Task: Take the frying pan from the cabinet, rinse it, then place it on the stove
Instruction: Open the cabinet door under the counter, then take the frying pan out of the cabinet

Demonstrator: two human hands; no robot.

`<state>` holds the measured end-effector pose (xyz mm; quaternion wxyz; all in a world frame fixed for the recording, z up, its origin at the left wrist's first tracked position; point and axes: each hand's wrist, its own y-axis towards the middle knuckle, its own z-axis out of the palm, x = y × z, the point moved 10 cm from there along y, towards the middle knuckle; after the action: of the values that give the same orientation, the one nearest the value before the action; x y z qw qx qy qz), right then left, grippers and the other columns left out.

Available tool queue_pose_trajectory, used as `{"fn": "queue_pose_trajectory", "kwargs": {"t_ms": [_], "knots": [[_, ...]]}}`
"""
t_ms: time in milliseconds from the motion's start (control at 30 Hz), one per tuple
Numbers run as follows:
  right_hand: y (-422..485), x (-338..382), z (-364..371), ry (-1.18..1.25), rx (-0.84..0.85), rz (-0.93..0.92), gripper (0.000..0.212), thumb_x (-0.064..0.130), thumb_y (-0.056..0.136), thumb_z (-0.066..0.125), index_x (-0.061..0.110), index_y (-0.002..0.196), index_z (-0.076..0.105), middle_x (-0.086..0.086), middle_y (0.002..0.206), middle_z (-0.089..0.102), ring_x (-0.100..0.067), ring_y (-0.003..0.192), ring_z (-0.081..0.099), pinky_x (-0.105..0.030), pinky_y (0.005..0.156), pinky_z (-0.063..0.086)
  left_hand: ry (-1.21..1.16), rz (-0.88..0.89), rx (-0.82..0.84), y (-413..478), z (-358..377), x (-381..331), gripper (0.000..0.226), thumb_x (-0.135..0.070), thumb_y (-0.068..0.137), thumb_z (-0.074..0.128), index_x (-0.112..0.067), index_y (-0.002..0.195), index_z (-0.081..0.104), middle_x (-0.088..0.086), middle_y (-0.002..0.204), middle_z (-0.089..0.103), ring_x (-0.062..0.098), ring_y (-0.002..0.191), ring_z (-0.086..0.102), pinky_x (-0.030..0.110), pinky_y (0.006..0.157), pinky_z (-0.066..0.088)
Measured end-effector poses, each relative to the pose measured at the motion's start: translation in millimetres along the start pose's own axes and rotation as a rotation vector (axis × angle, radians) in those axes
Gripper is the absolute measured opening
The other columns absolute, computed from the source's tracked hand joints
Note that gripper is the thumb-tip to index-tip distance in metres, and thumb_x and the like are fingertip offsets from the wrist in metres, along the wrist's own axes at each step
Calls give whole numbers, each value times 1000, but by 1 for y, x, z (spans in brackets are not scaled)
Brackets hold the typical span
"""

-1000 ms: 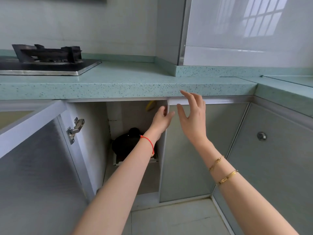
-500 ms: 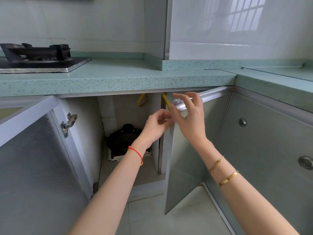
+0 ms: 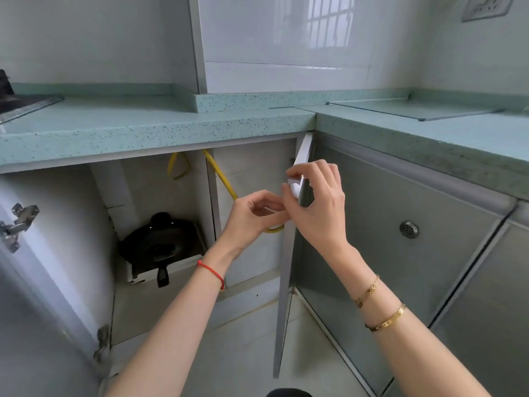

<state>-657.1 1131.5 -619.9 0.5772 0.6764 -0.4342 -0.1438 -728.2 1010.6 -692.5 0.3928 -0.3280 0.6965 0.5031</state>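
- The right hand (image 3: 317, 207) curls its fingers over the top of the open cabinet door (image 3: 282, 310) and grips it; the thumb lies on its white edge
- The left hand (image 3: 252, 217) is just beside it, fingers curled; whether they hold anything, I cannot tell
- The frying pan (image 3: 160, 245) rests inside the cabinet (image 3: 143, 310), left compartment, on a white box (image 3: 137, 272); its handle points to the front
- The stove (image 3: 20, 103) sits at the countertop's (image 3: 160, 121) left edge

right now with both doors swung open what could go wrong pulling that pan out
1. The frying pan sits on a white tray; pulling its handle may drag the tray along.
2. The yellow hose hangs beside the reach path and could snag an arm.
3. The door held by the right grip may swing into the corner cabinet.
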Motion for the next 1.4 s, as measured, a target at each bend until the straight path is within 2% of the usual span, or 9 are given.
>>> {"fn": "queue_pose_trajectory", "kwargs": {"t_ms": [200, 367, 500, 633, 900, 1000, 1167, 1267, 1400], "knots": [[-11, -27, -48, -25, -117, 14, 8, 10, 83, 68, 6, 90, 65, -3, 98, 70, -21, 99, 57, -28, 82, 51, -85, 45, 89, 7, 52, -5, 16, -15, 80, 81, -18, 93, 73, -7, 88, 78, 10, 81, 75, 17, 69, 57], [-17, -54, -85, -146, -212, -13, 5, 8, 85, 69, 6, 88, 66, -6, 102, 63, -21, 99, 53, -29, 86, 46, -50, 77, 5, 13, 96, -8, 25, -40, 72, 82, -23, 89, 73, -11, 87, 77, 8, 82, 74, 25, 73, 62], [-21, -71, -112, -297, -271, -10, 5, 9, 87, 68, 5, 91, 68, -6, 97, 62, -24, 95, 53, -40, 84, 47, 19, 93, -74, 20, 130, -12, 18, -32, 75, 83, -23, 87, 74, -13, 85, 77, 3, 80, 73, 31, 74, 63], [-17, -88, -133, -400, -255, 30, 7, 9, 89, 67, 4, 93, 69, -7, 95, 65, -25, 93, 53, -41, 79, 49, 55, 85, -124, 33, 160, -14, 20, -28, 74, 84, -17, 87, 75, -8, 84, 77, 5, 78, 73, 36, 74, 62], [-19, -104, -149, -637, -198, 15, 19, 12, 95, 60, 5, 109, 71, -12, 109, 65, -30, 93, 60, -42, 82, 51, 54, 61, -184, 46, 192, -15, 18, -31, 71, 83, -22, 83, 73, -13, 76, 74, 1, 73, 71, 29, 70, 59], [-22, -107, -149, -712, -198, 34, 25, 12, 95, 60, 7, 116, 71, -12, 103, 65, -30, 88, 60, -41, 80, 50, 67, 71, -199, 47, 196, -17, 14, -30, 73, 81, -25, 81, 71, -14, 74, 72, 0, 70, 70, 27, 68, 58], [-26, -107, -152, -665, -234, 64, 28, 5, 92, 61, 6, 118, 71, -10, 91, 66, -31, 81, 59, -41, 78, 49, 110, 115, -214, 47, 200, -27, 11, -33, 78, 76, -24, 81, 71, -11, 75, 75, -2, 69, 69, 21, 65, 55], [-26, -97, -144, -492, -243, 50, 28, 2, 92, 58, 5, 117, 69, -8, 91, 65, -28, 82, 57, -42, 77, 51, 151, 195, -196, 45, 202, -37, 7, -27, 86, 67, -27, 79, 66, -18, 66, 66, -15, 64, 61, 1, 57, 40], [-12, -87, -125, -287, -248, 72, 16, 1, 89, 61, 5, 101, 71, -6, 88, 64, -22, 85, 56, -38, 76, 51, 319, 329, -124, 45, 201, -46, 10, -9, 89, 67, -10, 89, 77, 2, 80, 77, -7, 64, 52, -4, 60, 33]]}}
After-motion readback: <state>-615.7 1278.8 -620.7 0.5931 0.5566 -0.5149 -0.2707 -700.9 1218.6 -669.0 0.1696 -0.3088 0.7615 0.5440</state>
